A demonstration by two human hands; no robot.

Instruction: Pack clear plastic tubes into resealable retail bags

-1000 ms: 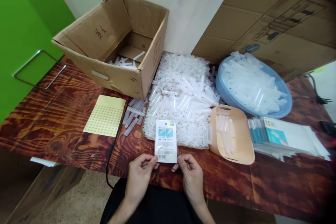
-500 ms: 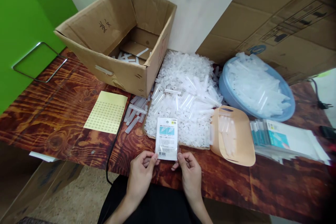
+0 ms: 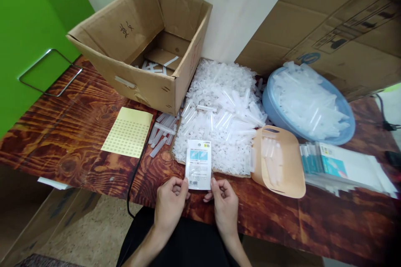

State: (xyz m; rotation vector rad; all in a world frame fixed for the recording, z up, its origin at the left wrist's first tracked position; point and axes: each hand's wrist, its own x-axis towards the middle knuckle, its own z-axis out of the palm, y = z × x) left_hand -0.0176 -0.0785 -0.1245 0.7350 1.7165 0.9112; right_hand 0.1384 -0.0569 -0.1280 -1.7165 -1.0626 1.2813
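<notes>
A small white printed packet [image 3: 198,164], with a barcode at its lower left and two teal pictures, is held upright over the table's front. My left hand [image 3: 171,200] pinches its lower left edge between thumb and curled fingers. At the lower right edge, my right hand [image 3: 224,202] grips it the same way. Behind the packet spreads a big heap of clear plastic tubes [image 3: 219,112] on a flat cardboard base. To the right of the heap, a peach-coloured bin [image 3: 294,177] lies tilted with a few tubes inside.
An open cardboard box [image 3: 147,91] holding white strips stands at the back left. A yellow sticker sheet [image 3: 128,131] and several loose tubes [image 3: 163,131] lie before it. At right are a blue basin [image 3: 349,129] piled with translucent pieces and a stack of packets [image 3: 333,164].
The packet's face has tilted slightly and glare now crosses its lower text. Both hands keep their hold, fingers shifted a little. The whole view has moved slightly.
</notes>
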